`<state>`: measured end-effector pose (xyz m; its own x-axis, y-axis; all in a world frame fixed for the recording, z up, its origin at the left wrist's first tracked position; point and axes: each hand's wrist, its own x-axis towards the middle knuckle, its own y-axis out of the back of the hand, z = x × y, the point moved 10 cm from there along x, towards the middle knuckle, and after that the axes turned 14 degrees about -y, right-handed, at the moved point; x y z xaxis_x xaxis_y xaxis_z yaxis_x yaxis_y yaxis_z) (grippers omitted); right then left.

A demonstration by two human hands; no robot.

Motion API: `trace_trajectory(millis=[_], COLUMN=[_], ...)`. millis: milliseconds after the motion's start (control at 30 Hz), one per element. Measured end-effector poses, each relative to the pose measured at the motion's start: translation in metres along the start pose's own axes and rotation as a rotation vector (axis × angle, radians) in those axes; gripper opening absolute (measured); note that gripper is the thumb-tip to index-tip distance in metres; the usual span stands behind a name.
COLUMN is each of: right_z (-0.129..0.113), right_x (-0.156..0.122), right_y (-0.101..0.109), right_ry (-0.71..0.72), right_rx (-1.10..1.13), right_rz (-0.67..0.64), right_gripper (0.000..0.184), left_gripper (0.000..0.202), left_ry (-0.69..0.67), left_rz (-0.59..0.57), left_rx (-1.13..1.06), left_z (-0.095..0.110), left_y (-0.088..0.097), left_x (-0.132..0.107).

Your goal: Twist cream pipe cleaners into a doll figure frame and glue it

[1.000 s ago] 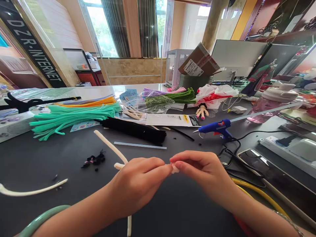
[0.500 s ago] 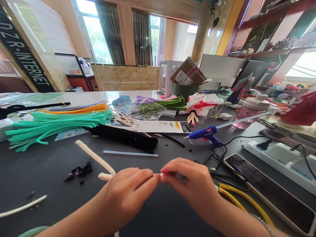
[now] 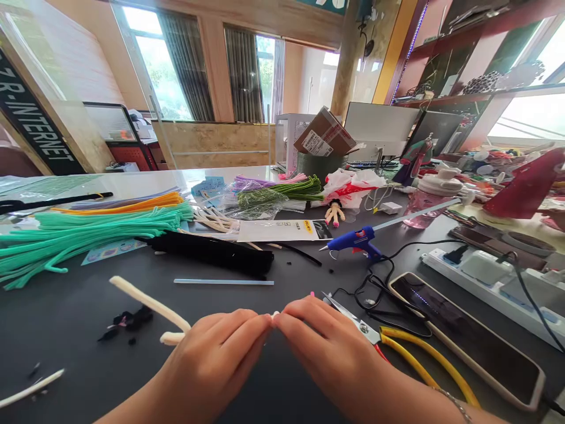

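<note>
My left hand [image 3: 212,359] and my right hand [image 3: 320,338] meet at the fingertips over the dark tabletop [image 3: 282,394]. Between them they pinch a small white fluffy bit [image 3: 276,315], mostly hidden by the fingers. A cream chenille stem [image 3: 148,303] bends away to the left and disappears behind my left hand. Steel scissors with yellow handles [image 3: 362,324] lie against the far side of my right hand. Close to my left hand is a small heap of black scraps [image 3: 132,320].
A blue glue gun [image 3: 357,241] and a glue stick [image 3: 223,282] lie ahead, beside a black chenille bundle [image 3: 207,253] and a teal bundle [image 3: 88,227]. To the right are tangled black cables [image 3: 375,288], a phone [image 3: 463,335], and a power strip [image 3: 494,282].
The view has swung, shifting the table contents left. My hands have drawn lower and closer, hiding more of the white bit. The yellow-handled scissors now show fully beside my right hand.
</note>
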<state>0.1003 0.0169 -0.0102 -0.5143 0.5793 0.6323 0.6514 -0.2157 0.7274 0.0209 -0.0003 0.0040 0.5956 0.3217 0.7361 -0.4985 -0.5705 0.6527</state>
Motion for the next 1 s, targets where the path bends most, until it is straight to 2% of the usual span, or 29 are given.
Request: trace_trajectory(millis=[200, 333, 533, 733, 1000], right_z=[-0.011, -0.016, -0.035, -0.028, -0.004], right_x=[-0.004, -0.008, -0.017, -0.013, -0.004], right_y=[0.012, 0.017, 0.029, 0.029, 0.033], right_ry=[0.045, 0.059, 0.165, 0.048, -0.207], right_rx=[-0.063, -0.089, -0.237, -0.116, 0.271], right_rz=[0.087, 0.152, 0.324, 0.34, 0.354], right_gripper=[0.034, 0.027, 0.022, 0.012, 0.016], left_gripper=[0.011, 0.013, 0.012, 0.01, 0.006], left_ry=[0.112, 0.204, 0.222, 0.294, 0.465], left_rz=[0.077, 0.099, 0.133, 0.165, 0.252], left_rx=[-0.073, -0.121, -0.103, -0.131, -0.313], left_z=[0.002, 0.0, 0.003, 0.0, -0.01], left_y=[0.001, 0.001, 0.003, 0.005, 0.003], left_x=[-0.005, -0.011, -0.016, -0.02, -0.027])
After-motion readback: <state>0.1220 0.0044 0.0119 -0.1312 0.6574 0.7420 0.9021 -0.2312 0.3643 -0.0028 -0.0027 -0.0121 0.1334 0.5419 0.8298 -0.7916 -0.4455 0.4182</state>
